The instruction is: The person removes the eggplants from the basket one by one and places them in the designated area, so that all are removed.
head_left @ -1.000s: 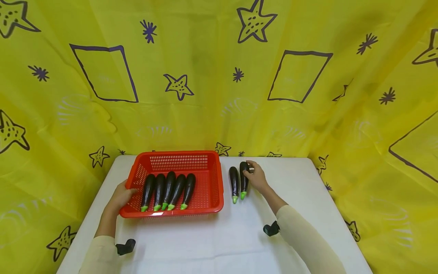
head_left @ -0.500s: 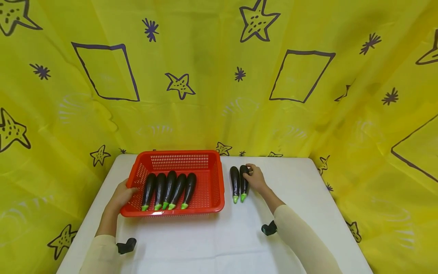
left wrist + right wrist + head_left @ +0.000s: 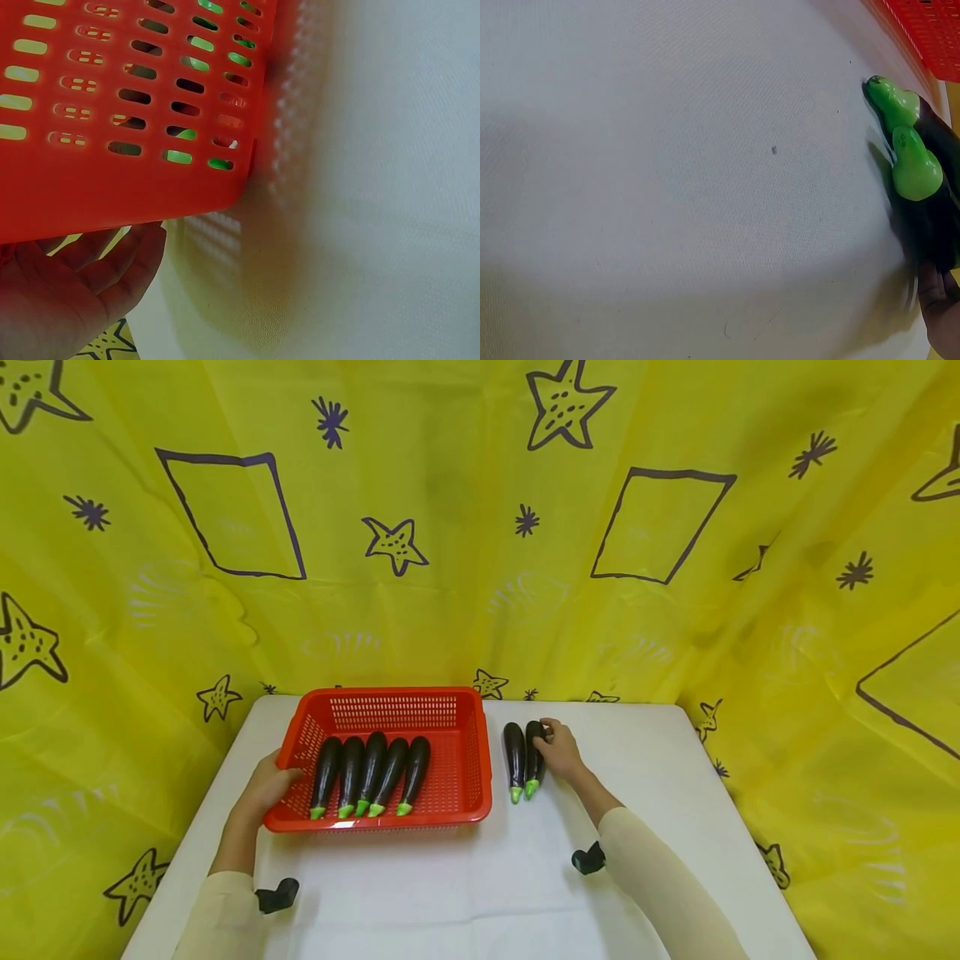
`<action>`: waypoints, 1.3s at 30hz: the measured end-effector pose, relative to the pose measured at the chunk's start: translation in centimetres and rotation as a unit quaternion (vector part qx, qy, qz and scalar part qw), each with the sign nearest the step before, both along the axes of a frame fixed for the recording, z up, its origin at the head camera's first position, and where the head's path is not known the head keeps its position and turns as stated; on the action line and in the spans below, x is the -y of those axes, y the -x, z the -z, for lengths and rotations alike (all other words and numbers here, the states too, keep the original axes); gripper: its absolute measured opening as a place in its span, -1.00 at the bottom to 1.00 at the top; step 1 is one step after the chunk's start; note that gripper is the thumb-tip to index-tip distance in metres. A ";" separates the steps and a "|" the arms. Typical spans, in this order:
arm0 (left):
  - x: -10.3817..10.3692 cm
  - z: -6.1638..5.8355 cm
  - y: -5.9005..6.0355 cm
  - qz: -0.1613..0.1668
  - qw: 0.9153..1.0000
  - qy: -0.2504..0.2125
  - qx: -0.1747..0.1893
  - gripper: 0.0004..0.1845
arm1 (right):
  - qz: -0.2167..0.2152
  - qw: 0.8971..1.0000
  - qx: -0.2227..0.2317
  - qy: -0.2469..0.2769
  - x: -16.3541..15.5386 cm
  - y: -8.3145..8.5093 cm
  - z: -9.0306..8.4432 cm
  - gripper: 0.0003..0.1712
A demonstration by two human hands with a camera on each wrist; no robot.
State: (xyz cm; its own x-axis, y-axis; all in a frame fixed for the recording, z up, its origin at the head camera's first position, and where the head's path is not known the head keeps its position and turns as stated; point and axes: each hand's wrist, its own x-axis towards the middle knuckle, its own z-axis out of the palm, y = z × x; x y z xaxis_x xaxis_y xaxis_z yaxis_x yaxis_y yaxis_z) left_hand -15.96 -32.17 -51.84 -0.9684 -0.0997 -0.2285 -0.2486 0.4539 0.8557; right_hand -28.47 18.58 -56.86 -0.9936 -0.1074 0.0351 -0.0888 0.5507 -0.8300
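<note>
A: Left hand (image 3: 264,789) set against the left wall of the red basket (image 3: 465,752), near its front corner; fingers hooked over the rim in the head view, thumb side hidden; in the left wrist view, fingers (image 3: 124,259) lying close together under the basket's edge.

B: Inside the basket, 5 eggplants (image 3: 367,777) in a row, side by side and touching, green stems toward the person, dark ends toward the back wall; right third of the floor bare mesh.

A: Right hand (image 3: 558,752) on the table (image 3: 465,893), just right of the basket; fingers curled round the right eggplant (image 3: 534,758) at its far, dark end; thumb not clearly visible.

B: Left eggplant (image 3: 513,760) flush against it, both flat on the white cloth, stems toward the person; in the right wrist view 2 green stems (image 3: 907,142) one beside the other, only a fingertip (image 3: 941,307) at the frame edge.

A: Behind the table, yellow curtain (image 3: 450,527) with stars and squares; black wrist mounts (image 3: 276,895) low on each sleeve.
</note>
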 end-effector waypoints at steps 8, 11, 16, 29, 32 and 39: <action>-0.1 -0.1 0.0 -0.002 1.000 -0.001 0.002 -0.45 | 0.001 1.000 0.008 -0.006 0.2 0.3 0.0 -0.36; -0.1 -0.2 0.0 -0.002 1.000 -0.001 0.004 -0.45 | 0.003 1.000 0.013 -0.002 0.3 0.2 -0.1 -0.34; -0.1 -0.1 0.0 -0.003 1.000 -0.001 0.007 -0.44 | 0.005 1.000 0.016 -0.004 0.3 0.1 -0.1 -0.34; -0.2 -0.2 0.0 -0.005 1.000 0.001 0.006 -0.45 | 0.015 1.000 0.004 -0.006 -0.1 0.1 -0.2 -0.35; -0.2 -0.2 0.0 -0.005 1.000 0.000 0.002 -0.47 | 0.016 1.000 0.003 -0.009 -0.2 0.1 -0.3 -0.35; -0.2 0.1 0.0 -0.006 1.000 -0.007 -0.018 -0.53 | 0.018 1.000 -0.020 0.000 -0.4 0.1 -0.6 -0.37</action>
